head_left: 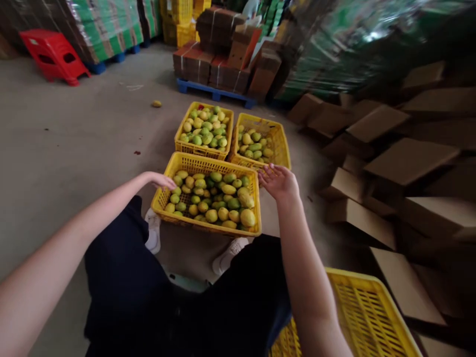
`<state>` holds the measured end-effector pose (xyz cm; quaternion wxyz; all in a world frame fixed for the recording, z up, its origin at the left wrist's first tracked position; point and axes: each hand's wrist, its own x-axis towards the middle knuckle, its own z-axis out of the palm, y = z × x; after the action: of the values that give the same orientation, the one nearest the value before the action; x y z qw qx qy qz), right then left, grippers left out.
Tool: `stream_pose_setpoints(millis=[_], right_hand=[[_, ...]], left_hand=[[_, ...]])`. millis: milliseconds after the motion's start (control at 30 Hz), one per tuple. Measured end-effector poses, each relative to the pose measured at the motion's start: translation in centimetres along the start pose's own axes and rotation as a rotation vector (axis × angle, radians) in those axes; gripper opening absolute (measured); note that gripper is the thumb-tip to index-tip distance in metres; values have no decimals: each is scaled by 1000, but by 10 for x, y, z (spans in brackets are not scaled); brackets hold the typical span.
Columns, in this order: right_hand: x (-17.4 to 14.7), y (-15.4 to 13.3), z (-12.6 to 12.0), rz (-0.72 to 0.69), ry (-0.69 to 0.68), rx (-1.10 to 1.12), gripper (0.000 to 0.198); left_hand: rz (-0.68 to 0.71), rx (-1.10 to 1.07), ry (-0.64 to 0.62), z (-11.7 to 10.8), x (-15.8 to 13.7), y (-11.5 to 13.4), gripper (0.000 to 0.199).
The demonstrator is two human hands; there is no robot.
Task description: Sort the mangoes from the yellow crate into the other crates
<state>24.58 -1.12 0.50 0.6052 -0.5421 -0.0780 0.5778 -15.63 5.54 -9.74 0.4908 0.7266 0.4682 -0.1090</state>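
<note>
Left hand (162,180): is hanging open, fingers extended, over the near crate's rim at 10 o'clock; contact is remaining unclear.
Right hand (278,182): is lying open, palm upward, just beyond the rim at 2 o'clock.
Near crate (197,161): is holding yellow-green fruit (203,207) between the hands.
Rear crates (201,148): are standing at 12 and 1 o'clock, holding more fruit.

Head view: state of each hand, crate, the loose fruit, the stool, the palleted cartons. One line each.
left hand: open, nothing held
right hand: open, nothing held
near crate: partly filled with fruit
far left crate: heaped
far right crate: partly filled
lower right crate: partly hidden, fill unclear
loose fruit: on floor
stool: unoccupied
palleted cartons: stacked
</note>
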Motion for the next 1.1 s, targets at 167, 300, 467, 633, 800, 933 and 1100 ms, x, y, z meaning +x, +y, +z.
stream_pose_setpoints(millis=[167, 300, 467, 633, 800, 933, 1100], right_hand=[[-7, 16, 5, 157, 15, 68, 11], [-15, 10, 12, 93, -49, 99, 15], [-27, 11, 17, 45, 28, 178, 17], [-31, 13, 11, 30, 38, 197, 17], [-29, 13, 9, 18, 82, 229, 18], [-28, 19, 12, 19, 68, 233, 14], [-20, 38, 16, 85, 126, 166, 13]], left_hand=[[560, -1129, 139, 11, -52, 77, 54], [604, -1425, 235, 18, -85, 104, 52], [439, -1461, 494, 9, -95, 67, 55], [380, -1314, 750, -36, -111, 29, 53], [364, -1209, 782, -72, -106, 17, 50], [229, -1111, 578, -33, -43, 25, 41], [-53, -700, 388, 77, 19, 49, 24]])
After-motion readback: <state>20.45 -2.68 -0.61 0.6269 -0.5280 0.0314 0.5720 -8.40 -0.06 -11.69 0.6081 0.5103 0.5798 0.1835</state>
